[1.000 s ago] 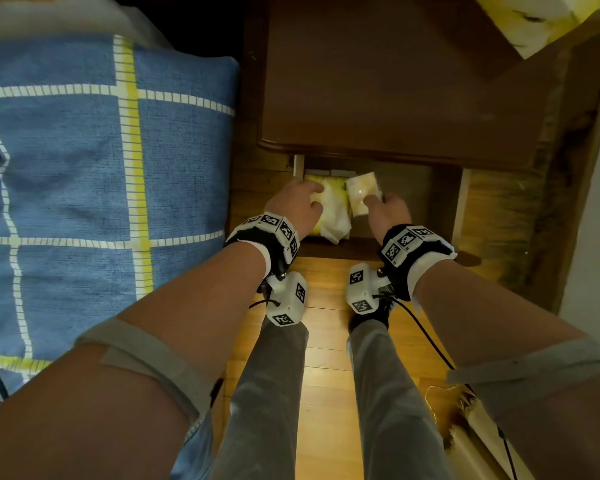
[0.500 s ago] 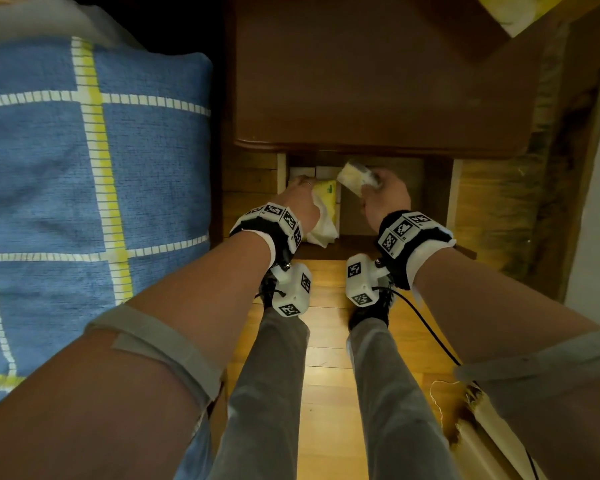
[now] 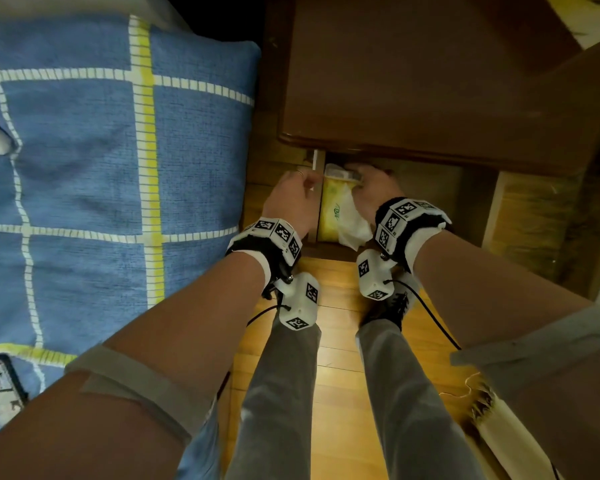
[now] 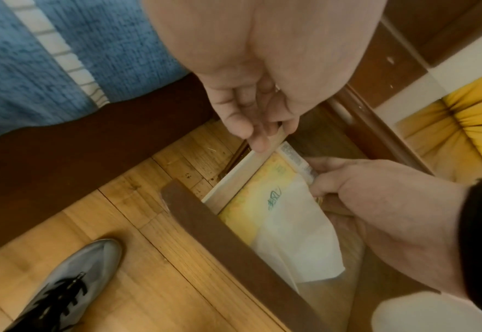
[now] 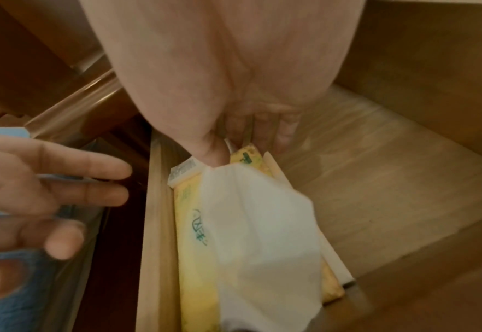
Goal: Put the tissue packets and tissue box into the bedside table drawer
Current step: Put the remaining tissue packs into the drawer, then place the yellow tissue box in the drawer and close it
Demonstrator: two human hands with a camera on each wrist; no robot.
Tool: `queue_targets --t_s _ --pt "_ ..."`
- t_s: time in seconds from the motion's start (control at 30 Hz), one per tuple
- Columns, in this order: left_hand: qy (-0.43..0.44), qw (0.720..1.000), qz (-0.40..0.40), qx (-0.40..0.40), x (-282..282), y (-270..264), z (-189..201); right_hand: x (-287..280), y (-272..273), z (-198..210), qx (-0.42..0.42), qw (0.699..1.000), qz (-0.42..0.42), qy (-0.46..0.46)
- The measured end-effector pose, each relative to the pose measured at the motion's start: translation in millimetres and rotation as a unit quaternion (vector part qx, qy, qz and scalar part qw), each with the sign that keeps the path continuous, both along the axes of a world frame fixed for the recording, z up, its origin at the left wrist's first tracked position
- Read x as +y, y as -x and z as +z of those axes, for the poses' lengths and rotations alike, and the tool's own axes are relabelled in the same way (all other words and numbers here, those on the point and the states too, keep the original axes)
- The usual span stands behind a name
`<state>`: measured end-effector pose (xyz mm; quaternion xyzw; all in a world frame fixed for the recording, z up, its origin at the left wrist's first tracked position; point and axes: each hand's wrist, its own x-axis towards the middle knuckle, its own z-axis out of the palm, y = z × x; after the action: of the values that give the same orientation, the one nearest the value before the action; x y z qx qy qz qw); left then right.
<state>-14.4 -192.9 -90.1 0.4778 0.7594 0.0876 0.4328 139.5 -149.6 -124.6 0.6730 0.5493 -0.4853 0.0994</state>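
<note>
The bedside table's drawer (image 3: 430, 202) stands pulled out. A large yellow tissue packet (image 3: 333, 209) with a white tissue hanging out lies along its left wall. My right hand (image 3: 368, 181) is at the packet's far end. In the right wrist view its thumb and fingers pinch a small yellow tissue packet (image 5: 247, 157), beside a white-labelled packet (image 5: 183, 171). My left hand (image 3: 302, 178) is outside the drawer with relaxed fingers, fingertips (image 4: 262, 143) on the top edge of the left drawer wall (image 4: 234, 177), holding nothing. A yellow-and-white tissue box (image 3: 596, 15) sits at the table top's far right corner.
A bed with a blue checked cover (image 3: 101, 168) runs along the left, close to the drawer. The dark table top (image 3: 430, 81) overhangs the drawer's back. My legs and shoes (image 4: 64, 287) stand on the wooden floor before the drawer front (image 4: 228, 235). Bare drawer floor (image 5: 376, 191) lies right of the packets.
My left hand has let go of the large packet and moved left onto the drawer wall. My right hand has carried the small packet to the drawer's back left, behind the large packet.
</note>
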Motion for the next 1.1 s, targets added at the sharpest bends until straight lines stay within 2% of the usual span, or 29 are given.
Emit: queue_targets --t_s 0.43,0.57,0.8,0.93,1.1 --pt "0.006 1.0 0.01 -0.005 10.4 4.1 2.4 -7.4 3.4 11.0 -0.001 0.999 -0.049 -0.017" --pt "0.01 0.999 0.039 -0.017 14.1 0.0 19.8 -11.6 -6.7 25.9 -0.01 0.993 -0.117 0.002" --pt "0.039 0.997 0.049 -0.043 38.1 -38.2 63.0 -6.6 -66.9 86.0 -0.005 0.979 -0.201 -0.036" --pt "0.05 0.997 0.035 -0.037 60.3 -74.0 87.0 18.4 -108.1 122.9 0.011 0.971 -0.227 -0.08" --pt "0.061 0.993 0.069 -0.071 107.3 -133.9 121.0 66.6 -165.8 168.6 0.006 0.961 -0.23 -0.151"
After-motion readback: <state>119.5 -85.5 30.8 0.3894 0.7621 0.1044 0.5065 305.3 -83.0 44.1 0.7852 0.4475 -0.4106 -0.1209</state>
